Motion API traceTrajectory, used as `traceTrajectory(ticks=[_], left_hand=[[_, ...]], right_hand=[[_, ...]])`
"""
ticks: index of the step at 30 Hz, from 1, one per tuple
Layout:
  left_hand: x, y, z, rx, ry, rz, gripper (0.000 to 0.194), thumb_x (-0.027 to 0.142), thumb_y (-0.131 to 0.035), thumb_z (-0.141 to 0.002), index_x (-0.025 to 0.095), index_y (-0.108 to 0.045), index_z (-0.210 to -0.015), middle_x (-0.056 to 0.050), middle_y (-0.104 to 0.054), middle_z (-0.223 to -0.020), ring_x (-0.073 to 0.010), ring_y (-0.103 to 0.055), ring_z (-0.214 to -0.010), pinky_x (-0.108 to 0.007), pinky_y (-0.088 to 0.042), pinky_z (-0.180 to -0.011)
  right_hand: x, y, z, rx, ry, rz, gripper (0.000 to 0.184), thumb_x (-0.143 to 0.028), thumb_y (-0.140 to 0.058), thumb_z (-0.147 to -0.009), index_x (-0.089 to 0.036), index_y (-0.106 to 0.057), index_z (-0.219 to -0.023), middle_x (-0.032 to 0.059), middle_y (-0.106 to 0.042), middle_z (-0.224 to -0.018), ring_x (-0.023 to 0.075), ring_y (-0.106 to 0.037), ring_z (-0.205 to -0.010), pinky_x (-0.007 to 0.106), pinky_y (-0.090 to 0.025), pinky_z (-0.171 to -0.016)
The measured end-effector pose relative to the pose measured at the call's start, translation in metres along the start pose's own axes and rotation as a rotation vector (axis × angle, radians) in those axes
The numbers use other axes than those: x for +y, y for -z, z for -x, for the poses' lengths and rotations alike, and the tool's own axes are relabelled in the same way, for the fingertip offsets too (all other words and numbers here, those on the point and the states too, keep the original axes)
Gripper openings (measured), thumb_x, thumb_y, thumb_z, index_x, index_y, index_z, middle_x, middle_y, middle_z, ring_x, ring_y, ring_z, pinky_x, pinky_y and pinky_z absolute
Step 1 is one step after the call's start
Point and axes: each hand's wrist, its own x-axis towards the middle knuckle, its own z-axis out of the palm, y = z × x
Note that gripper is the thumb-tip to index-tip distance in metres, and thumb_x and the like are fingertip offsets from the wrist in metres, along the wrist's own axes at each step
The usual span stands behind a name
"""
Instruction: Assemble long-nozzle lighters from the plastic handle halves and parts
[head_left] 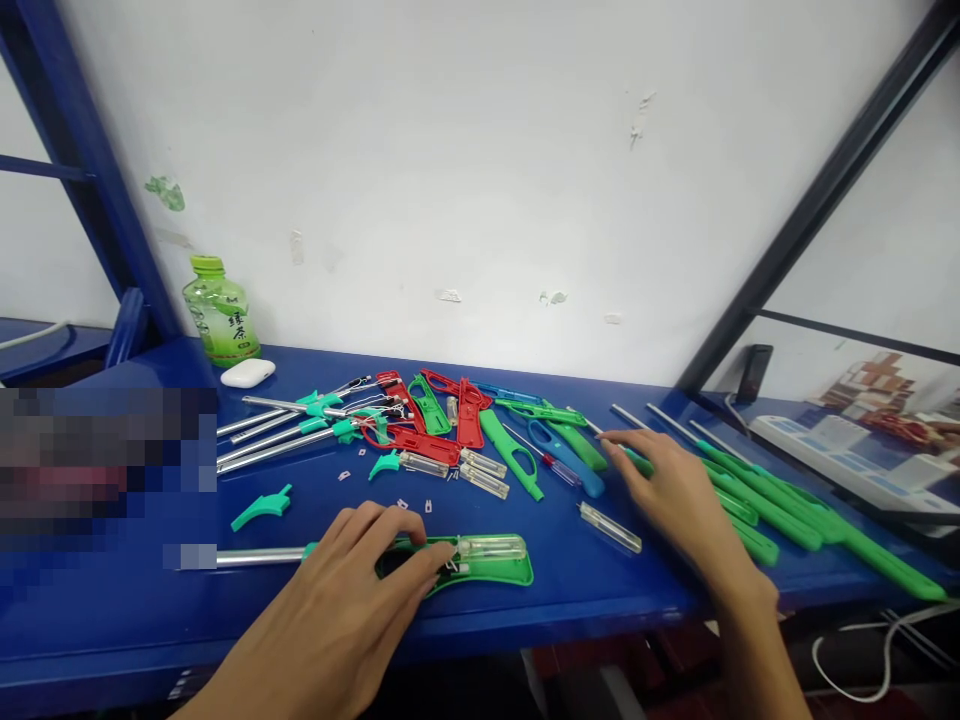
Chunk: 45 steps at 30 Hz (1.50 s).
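Under my left hand [367,575] lies an opened gas lighter: a green half shell [517,572], a clear fuel tank [491,547] in it and a metal tube [255,558] pointing left. My left fingers and thumb close over its middle, hiding the trigger area. Farther right, my right hand [667,490] has its fingertips together at the tube of a long green gas lighter [637,461]; the hand partly covers it. A loose clear tank [610,527] lies left of that wrist. A screwdriver [551,462] and a blue handle [566,457] lie left of my right fingertips.
Metal tubes with wires [277,447], red shells [472,410], green shells [510,450] and teal triggers [262,507] are scattered across the blue table [315,640]. Several assembled green lighters [795,510] lie at right, before a power strip [847,465]. A bottle [221,315] and white case [248,373] stand back left.
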Motion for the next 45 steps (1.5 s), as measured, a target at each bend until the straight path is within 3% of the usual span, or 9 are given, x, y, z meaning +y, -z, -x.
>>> traceTrajectory(ticks=[4,8,12,15,23,28,36,42,45], left_hand=[[0.000,-0.001,0.000,0.021,0.018,0.018,0.035,0.010,-0.046,-0.109,0.028,-0.066,-0.132,-0.004,-0.065,-0.118,-0.0210,-0.060,-0.102,-0.035,-0.054,-0.094],[-0.001,0.003,-0.002,0.002,-0.012,-0.005,0.038,0.008,-0.045,-0.108,0.028,-0.067,-0.133,-0.003,-0.067,-0.114,-0.0198,-0.062,-0.102,-0.031,-0.055,-0.090],[-0.004,0.002,0.000,-0.005,-0.039,-0.042,0.043,0.007,-0.046,-0.107,0.029,-0.065,-0.139,-0.004,-0.067,-0.119,-0.0200,-0.063,-0.106,-0.031,-0.055,-0.093],[-0.008,-0.001,0.002,0.003,-0.062,-0.059,0.045,0.007,-0.048,-0.106,0.029,-0.065,-0.142,-0.004,-0.067,-0.120,-0.0206,-0.063,-0.108,-0.032,-0.054,-0.094],[-0.008,0.000,-0.003,0.110,-0.124,-0.103,0.044,0.006,-0.045,-0.104,0.026,-0.071,-0.135,-0.002,-0.071,-0.112,-0.0192,-0.064,-0.100,-0.031,-0.051,-0.090],[-0.010,-0.003,0.002,0.105,-0.148,-0.149,0.046,0.005,-0.047,-0.103,0.025,-0.069,-0.138,-0.002,-0.073,-0.117,-0.0204,-0.064,-0.110,-0.033,-0.048,-0.100],[-0.012,-0.003,0.003,0.092,-0.186,-0.161,0.044,0.007,-0.045,-0.106,0.024,-0.071,-0.137,-0.001,-0.075,-0.117,-0.0209,-0.064,-0.111,-0.035,-0.046,-0.100],[-0.010,-0.001,0.001,0.112,-0.180,-0.174,0.040,0.014,-0.040,-0.112,0.023,-0.071,-0.137,0.000,-0.077,-0.114,-0.0199,-0.065,-0.106,-0.034,-0.047,-0.097],[-0.009,0.000,-0.001,0.123,-0.204,-0.207,0.040,0.015,-0.039,-0.113,0.022,-0.071,-0.137,0.001,-0.078,-0.116,-0.0212,-0.063,-0.109,-0.035,-0.045,-0.101]], right_hand=[[0.020,0.008,-0.011,-0.028,0.013,0.034,0.037,-0.044,-0.051,-0.110,-0.022,-0.081,-0.115,0.0137,-0.082,-0.117,0.0363,-0.075,-0.113,0.052,-0.056,-0.099],[0.025,0.013,-0.045,-0.119,0.094,0.029,0.035,-0.045,-0.053,-0.110,-0.024,-0.079,-0.121,0.0121,-0.080,-0.125,0.0350,-0.074,-0.119,0.053,-0.055,-0.106],[0.017,-0.003,-0.085,-0.275,0.209,0.012,0.027,-0.041,-0.063,-0.110,-0.023,-0.076,-0.126,0.0094,-0.079,-0.126,0.0303,-0.073,-0.121,0.053,-0.057,-0.109],[0.006,-0.019,-0.098,-0.363,0.283,0.002,0.029,-0.042,-0.070,-0.109,-0.020,-0.073,-0.128,0.0085,-0.075,-0.130,0.0258,-0.073,-0.119,0.052,-0.059,-0.107],[-0.037,-0.007,-0.075,-0.386,0.322,-0.003,0.023,-0.037,-0.062,-0.112,-0.020,-0.077,-0.117,0.0055,-0.080,-0.111,0.0244,-0.074,-0.108,0.048,-0.056,-0.102],[-0.057,0.002,-0.071,-0.426,0.339,-0.023,0.026,-0.033,-0.057,-0.112,-0.022,-0.081,-0.108,0.0074,-0.083,-0.103,0.0285,-0.073,-0.102,0.044,-0.049,-0.094],[-0.069,0.004,-0.064,-0.572,0.373,-0.087,0.022,-0.039,-0.062,-0.110,-0.023,-0.078,-0.110,0.0058,-0.078,-0.098,0.0241,-0.068,-0.094,0.039,-0.044,-0.089],[-0.069,0.010,-0.051,-0.647,0.334,-0.074,0.037,-0.058,-0.071,-0.105,-0.022,-0.074,-0.109,0.0057,-0.074,-0.097,0.0264,-0.066,-0.096,0.039,-0.044,-0.088],[-0.072,0.011,-0.048,-0.675,0.335,-0.055,0.034,-0.054,-0.068,-0.107,-0.022,-0.072,-0.101,0.0054,-0.075,-0.098,0.0260,-0.066,-0.096,0.039,-0.044,-0.089]])
